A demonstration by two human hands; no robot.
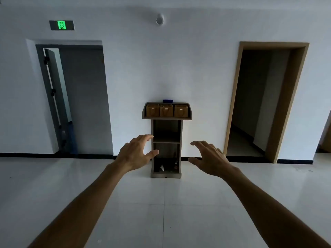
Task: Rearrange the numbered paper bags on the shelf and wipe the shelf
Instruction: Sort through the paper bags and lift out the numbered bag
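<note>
A narrow brown shelf unit [181, 133] stands against the white wall, some way ahead of me. In its top compartment three brown paper bags stand side by side: left bag [152, 110], middle bag [166, 111], right bag [181, 111]; each has a small white label, too small to read. A dark blue object [167, 101] lies on the very top. My left hand [135, 153] and my right hand [210, 158] are stretched out in front of me with fingers spread and relaxed, holding nothing, well short of the shelf.
Small items [162, 168] sit in the shelf's bottom compartment. An open grey door [57, 101] is at the left under a green exit sign [61, 25]. A dark wood-framed doorway [265, 101] is at the right. Pale tiled floor [164, 212] lies between me and the shelf.
</note>
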